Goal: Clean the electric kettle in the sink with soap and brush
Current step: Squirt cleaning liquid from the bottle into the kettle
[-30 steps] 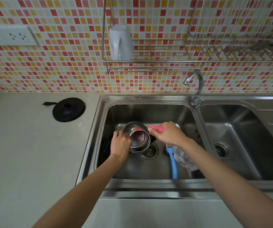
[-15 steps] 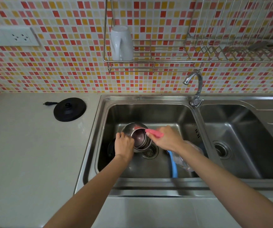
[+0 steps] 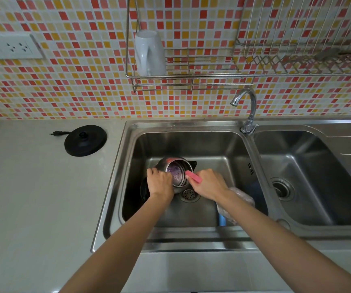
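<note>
Down in the left basin of the sink (image 3: 212, 149), the steel kettle (image 3: 166, 166) lies tipped on its side, its mouth toward the person and purple patches showing inside. The left hand (image 3: 159, 183) curls round the near rim to steady it. The right hand (image 3: 209, 185) is closed round a pink brush (image 3: 193, 177) whose tip sits at the mouth, bristles hidden. With only one hand bracing wet, rounded metal, a hard scrub could probably roll the kettle free and knock it against the basin by the drain strainer (image 3: 189, 194).
</note>
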